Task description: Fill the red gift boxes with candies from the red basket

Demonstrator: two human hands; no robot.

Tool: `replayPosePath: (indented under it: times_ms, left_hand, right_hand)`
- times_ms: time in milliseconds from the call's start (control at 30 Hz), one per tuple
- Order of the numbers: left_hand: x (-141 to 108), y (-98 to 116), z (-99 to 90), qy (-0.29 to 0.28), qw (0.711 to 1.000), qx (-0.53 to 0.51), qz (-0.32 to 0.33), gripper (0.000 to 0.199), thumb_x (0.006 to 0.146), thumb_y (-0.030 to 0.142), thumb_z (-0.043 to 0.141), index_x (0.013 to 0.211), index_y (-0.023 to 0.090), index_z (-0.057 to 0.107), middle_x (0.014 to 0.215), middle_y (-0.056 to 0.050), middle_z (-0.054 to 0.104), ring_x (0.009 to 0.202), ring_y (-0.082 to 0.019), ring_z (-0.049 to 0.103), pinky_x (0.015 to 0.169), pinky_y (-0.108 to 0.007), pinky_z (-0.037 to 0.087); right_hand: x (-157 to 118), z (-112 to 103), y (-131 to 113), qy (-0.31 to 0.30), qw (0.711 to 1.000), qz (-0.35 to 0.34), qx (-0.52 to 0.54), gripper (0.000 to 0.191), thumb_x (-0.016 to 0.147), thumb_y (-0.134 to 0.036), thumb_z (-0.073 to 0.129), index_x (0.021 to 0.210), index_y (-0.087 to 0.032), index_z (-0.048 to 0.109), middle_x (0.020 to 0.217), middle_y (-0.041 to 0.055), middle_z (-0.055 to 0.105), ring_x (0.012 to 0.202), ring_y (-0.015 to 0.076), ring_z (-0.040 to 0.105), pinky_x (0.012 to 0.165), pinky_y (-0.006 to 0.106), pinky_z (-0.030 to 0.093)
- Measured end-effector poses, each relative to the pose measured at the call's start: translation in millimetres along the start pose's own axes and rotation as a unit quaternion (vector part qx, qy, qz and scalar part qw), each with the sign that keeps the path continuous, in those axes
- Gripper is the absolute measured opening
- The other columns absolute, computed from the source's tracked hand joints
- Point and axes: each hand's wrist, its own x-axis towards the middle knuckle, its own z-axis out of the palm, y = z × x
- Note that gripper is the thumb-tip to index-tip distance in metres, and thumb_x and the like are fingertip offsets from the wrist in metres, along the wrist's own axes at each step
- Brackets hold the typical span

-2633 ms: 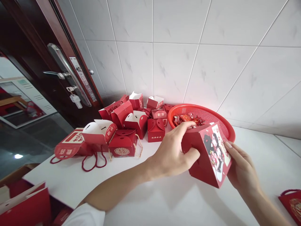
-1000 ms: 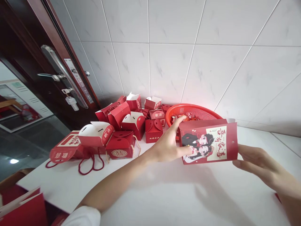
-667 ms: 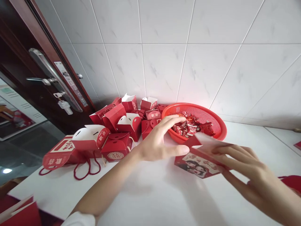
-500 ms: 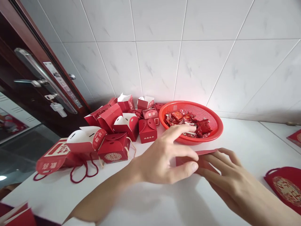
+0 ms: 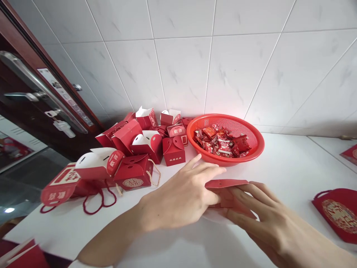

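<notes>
Between my hands is a red paper gift box, close to the table's front, its top flap raised and much of it covered by my fingers. My left hand grips the box's left side, the thumb reaching inside and the other fingers outside, stretched past the flap. From the right, my right hand holds the box with its fingers along the right wall. Just beyond them stands a red plastic sieve basket with several wrapped candies in it.
Several red gift boxes, some with open tops, crowd the left of the white table. A flat red box with a cord lies at the right. Behind is a tiled wall; a dark door stands at the left.
My left hand has left the basket's near rim and come down onto the gift box. The box's flap now shows upright between both hands. The view has shifted slightly.
</notes>
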Motion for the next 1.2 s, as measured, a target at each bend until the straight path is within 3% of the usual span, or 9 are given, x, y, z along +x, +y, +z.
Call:
replayPosePath:
  times_ms: [67,167,367,500,600,733,900,1033,1200]
  left_hand:
    - [-2.7,-1.5,-3.6,-0.033,0.999,-0.002,-0.019,0.027,0.093,0.008,0.058,0.100,0.022,0.081,0.144,-0.012,0.063,0.132,-0.029,0.059,0.121,-0.053,0.038]
    - [-7.6,-3.5,-9.5,-0.067,0.994,-0.020,-0.079,0.048,0.087,0.005,0.059,0.128,0.027,0.073,0.150,-0.009,0.059,0.133,-0.029,0.059,0.114,-0.046,0.048]
    - [-9.7,-10.1,-10.3,-0.095,0.986,-0.059,-0.126,0.067,0.084,0.002,0.050,0.140,0.036,0.064,0.154,-0.003,0.056,0.130,-0.027,0.063,0.106,-0.041,0.054]
    - [-1.6,-24.4,-3.6,-0.097,0.978,-0.094,-0.158,0.063,0.083,0.002,0.049,0.134,0.033,0.069,0.151,-0.002,0.059,0.123,-0.024,0.067,0.104,-0.036,0.054]
    - [4.1,-37.4,0.8,-0.063,0.974,-0.116,-0.185,0.056,0.082,0.002,0.050,0.125,0.028,0.074,0.141,-0.001,0.067,0.119,-0.023,0.069,0.104,-0.034,0.053]
    - [7.3,-47.1,2.7,-0.041,0.966,-0.125,-0.221,0.055,0.080,0.001,0.048,0.120,0.026,0.077,0.130,-0.001,0.073,0.111,-0.021,0.071,0.097,-0.032,0.055]
    - [6.6,-48.2,2.5,-0.033,0.963,-0.107,-0.245,0.052,0.083,0.004,0.048,0.121,0.027,0.076,0.130,-0.001,0.073,0.112,-0.022,0.070,0.094,-0.032,0.055]
    - [6.4,-44.5,-0.6,-0.065,0.965,-0.112,-0.227,0.048,0.086,0.007,0.050,0.121,0.028,0.076,0.125,-0.001,0.074,0.110,-0.022,0.071,0.094,-0.030,0.053]
    - [6.6,-33.7,-7.4,-0.113,0.969,-0.108,-0.193,0.030,0.092,0.016,0.054,0.104,0.027,0.079,0.114,-0.001,0.075,0.095,-0.020,0.072,0.082,-0.029,0.054]
  right_hand:
    - [0.8,-1.5,-1.4,-0.013,1.000,-0.011,0.010,0.038,0.097,-0.008,0.049,0.120,-0.025,0.073,0.120,0.0103,0.073,0.121,0.0280,0.060,0.095,0.042,0.053]
    - [1.4,-3.9,-1.9,-0.025,0.999,-0.020,0.015,0.038,0.095,-0.008,0.053,0.122,-0.026,0.072,0.130,0.0105,0.070,0.122,0.0288,0.061,0.099,0.044,0.052]
    - [2.9,-0.1,2.4,-0.023,0.999,-0.022,-0.018,0.045,0.094,0.001,0.044,0.123,-0.021,0.069,0.130,0.0125,0.071,0.119,0.0266,0.066,0.101,0.046,0.053]
    - [7.9,6.3,10.6,-0.004,1.000,-0.003,0.003,0.037,0.097,-0.007,0.051,0.128,-0.020,0.064,0.121,0.0112,0.073,0.115,0.0270,0.068,0.096,0.043,0.057]
    - [9.8,9.6,19.8,0.018,1.000,0.003,0.009,0.031,0.098,-0.011,0.052,0.127,-0.017,0.063,0.118,0.0122,0.074,0.113,0.0269,0.068,0.091,0.041,0.060]
    - [9.0,13.2,32.2,0.036,0.999,-0.012,-0.018,0.022,0.101,-0.016,0.052,0.120,-0.015,0.064,0.119,0.0150,0.074,0.118,0.0288,0.068,0.098,0.045,0.059]
    - [11.5,18.5,41.5,0.075,0.994,-0.021,-0.080,0.018,0.099,-0.013,0.054,0.112,-0.010,0.067,0.120,0.0198,0.072,0.114,0.0344,0.068,0.093,0.052,0.060]
    - [14.0,17.6,39.2,0.091,0.994,-0.020,-0.060,0.015,0.098,-0.015,0.057,0.108,-0.011,0.068,0.106,0.0164,0.074,0.107,0.0319,0.068,0.092,0.050,0.060]
    - [15.0,10.2,27.1,0.079,0.996,-0.029,-0.008,0.011,0.100,-0.020,0.058,0.102,-0.014,0.067,0.105,0.0132,0.073,0.103,0.0256,0.067,0.097,0.043,0.058]
